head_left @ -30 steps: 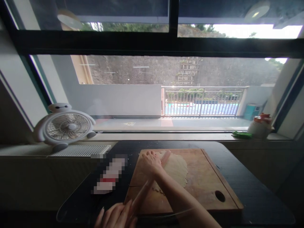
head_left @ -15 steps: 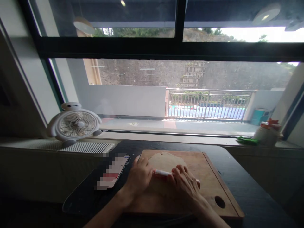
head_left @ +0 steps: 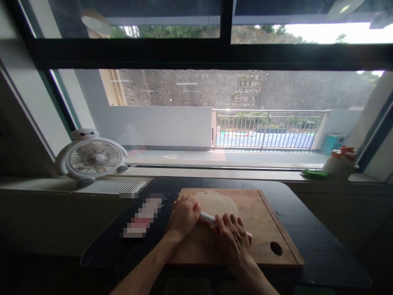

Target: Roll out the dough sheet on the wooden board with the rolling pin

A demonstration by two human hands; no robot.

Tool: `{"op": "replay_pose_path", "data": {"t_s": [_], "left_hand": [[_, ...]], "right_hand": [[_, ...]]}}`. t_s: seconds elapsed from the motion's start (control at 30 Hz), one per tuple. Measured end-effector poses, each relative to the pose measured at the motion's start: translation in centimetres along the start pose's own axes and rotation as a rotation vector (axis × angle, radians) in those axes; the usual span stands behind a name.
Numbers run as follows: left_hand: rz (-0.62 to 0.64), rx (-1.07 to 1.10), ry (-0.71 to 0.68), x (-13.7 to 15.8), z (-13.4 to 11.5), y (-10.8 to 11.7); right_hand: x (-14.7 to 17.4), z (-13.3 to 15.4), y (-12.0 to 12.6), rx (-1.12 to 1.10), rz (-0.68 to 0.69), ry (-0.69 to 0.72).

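A rolling pin [head_left: 208,218], pale with a bit of red in its middle, lies aslant across a flat sheet of dough [head_left: 215,202]. My left hand [head_left: 186,214] is closed round its far left end. Over the right part lies my right hand [head_left: 232,234], fingers bent across the pin, whose tip shows past the little finger. The dough rests on a wooden cutting board [head_left: 258,250]; its near part is hidden by the pin and my hands.
The board lies on a dark table [head_left: 319,246] by a window. A blurred-out flat item [head_left: 143,219] is left of the board. On the sill stand a white fan [head_left: 93,157], a white container with an orange top [head_left: 340,166] and a green cloth-like thing [head_left: 315,174].
The rolling pin is turned to a steeper slant. My left hand has shifted away from me along the board and curled tighter; my right hand stays on the pin. The view has shifted slightly.
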State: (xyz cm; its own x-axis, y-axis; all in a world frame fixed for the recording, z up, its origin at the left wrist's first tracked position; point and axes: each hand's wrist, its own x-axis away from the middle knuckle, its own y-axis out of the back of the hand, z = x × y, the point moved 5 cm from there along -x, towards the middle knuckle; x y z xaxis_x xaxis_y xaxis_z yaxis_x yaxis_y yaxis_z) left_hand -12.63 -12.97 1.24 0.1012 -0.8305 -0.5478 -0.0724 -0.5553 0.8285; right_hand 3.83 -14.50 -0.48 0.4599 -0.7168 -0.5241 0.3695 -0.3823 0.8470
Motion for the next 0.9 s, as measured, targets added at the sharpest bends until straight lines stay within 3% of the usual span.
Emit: {"op": "replay_pose_path", "data": {"t_s": [0.17,0.37,0.53,0.63,0.77,0.9], "left_hand": [[0.046,-0.011,0.003,1.2,0.5,0.1],[0.217,-0.017,0.061,-2.3,0.0,-1.7],[0.245,-0.008,0.080,-3.9,-0.5,-2.7],[0.219,0.003,0.058,-2.6,-0.5,-1.9],[0.094,0.005,-0.034,0.7,-0.5,0.4],[0.048,-0.006,-0.073,3.9,-0.2,1.6]], "right_hand": [[1.3,0.6,0.5,-0.004,0.023,0.019],[-1.1,-0.9,0.1,-0.116,0.093,0.031],[-1.8,-1.2,0.0,-0.130,0.098,0.029],[-1.1,-0.5,0.2,-0.105,0.071,0.023],[0.7,0.8,0.8,-0.098,0.038,0.011],[2.7,2.1,1.0,-0.120,0.032,0.067]]}}
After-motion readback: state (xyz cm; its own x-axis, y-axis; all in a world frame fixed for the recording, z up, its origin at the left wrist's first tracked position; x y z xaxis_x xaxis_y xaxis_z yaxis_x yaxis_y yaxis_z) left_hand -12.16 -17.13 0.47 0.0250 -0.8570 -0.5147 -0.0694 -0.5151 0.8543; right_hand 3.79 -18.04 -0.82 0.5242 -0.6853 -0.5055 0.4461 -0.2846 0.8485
